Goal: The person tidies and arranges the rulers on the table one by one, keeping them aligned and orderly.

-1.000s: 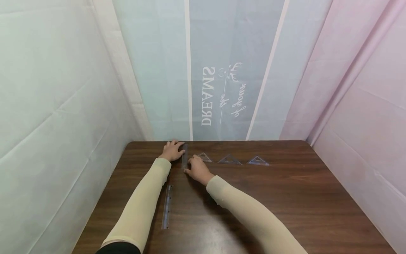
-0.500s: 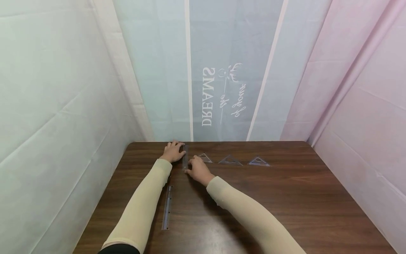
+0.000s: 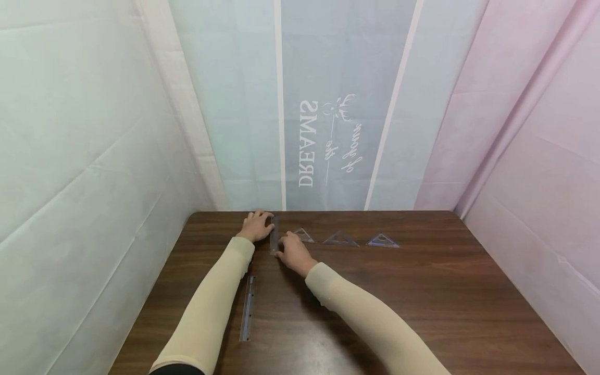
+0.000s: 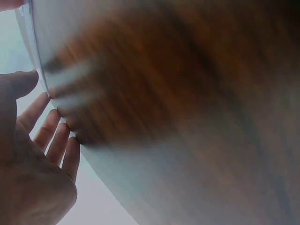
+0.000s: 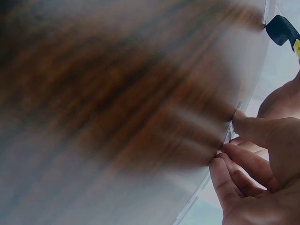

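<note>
A clear ruler (image 3: 274,235) lies lengthwise near the table's far edge, between both hands. My left hand (image 3: 255,227) touches its left side and far end with thumb and index fingertip; the other fingers (image 4: 57,145) stay fairly straight and spread. At the near end, my right hand (image 3: 295,252) pinches the ruler between thumb and curled fingers (image 5: 227,180). In the right wrist view the ruler is a thin strip (image 5: 228,133) edge-on. To the right lie three clear set squares in a row: one (image 3: 304,236) partly behind my right hand, a middle one (image 3: 340,239) and a blue-tinted one (image 3: 382,240).
A second clear ruler (image 3: 247,310) with dark dots along its edge lies closer, beside my left sleeve (image 3: 213,302). The dark brown wooden table (image 3: 445,302) ends at a printed cloth backdrop (image 3: 323,52). Cloth walls stand on both sides.
The whole view has shifted down slightly. Both hands stay at the far ruler, with no clear movement against it; the set squares and second ruler lie as before.
</note>
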`<state>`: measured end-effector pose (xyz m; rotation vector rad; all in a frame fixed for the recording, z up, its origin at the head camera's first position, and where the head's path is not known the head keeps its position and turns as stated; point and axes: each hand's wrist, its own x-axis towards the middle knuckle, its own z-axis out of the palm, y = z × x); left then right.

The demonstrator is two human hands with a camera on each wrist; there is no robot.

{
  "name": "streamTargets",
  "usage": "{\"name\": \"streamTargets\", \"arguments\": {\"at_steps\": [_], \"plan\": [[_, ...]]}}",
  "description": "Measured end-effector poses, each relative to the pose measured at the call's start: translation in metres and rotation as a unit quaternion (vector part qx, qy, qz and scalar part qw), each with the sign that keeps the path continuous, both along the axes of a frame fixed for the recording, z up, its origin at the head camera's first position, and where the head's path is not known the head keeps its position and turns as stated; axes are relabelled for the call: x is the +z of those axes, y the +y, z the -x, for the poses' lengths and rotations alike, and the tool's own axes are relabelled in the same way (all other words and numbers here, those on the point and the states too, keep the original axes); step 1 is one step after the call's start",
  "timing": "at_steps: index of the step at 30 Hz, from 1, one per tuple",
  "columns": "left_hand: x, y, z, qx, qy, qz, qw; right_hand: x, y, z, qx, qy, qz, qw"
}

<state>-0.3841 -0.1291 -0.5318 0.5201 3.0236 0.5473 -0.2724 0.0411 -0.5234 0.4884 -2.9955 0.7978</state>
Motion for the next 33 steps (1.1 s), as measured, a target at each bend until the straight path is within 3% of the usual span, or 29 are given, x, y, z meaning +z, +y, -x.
{"name": "streamTargets", "arguments": {"at_steps": [18, 22, 33], "plan": [[0.014, -0.001, -0.004, 0.013, -0.037, -0.041, 0.9984, 0.000, -0.002, -0.001, 0.001, 0.009, -0.022, 1.000], [0.015, -0.005, -0.001, 0.013, -0.049, -0.056, 0.9971, 0.003, -0.003, -0.001, 0.007, 0.005, -0.026, 1.000], [0.015, -0.016, 0.007, -0.016, -0.060, -0.120, 0.9908, 0.011, -0.001, 0.002, 0.014, -0.011, -0.023, 1.000]]}}
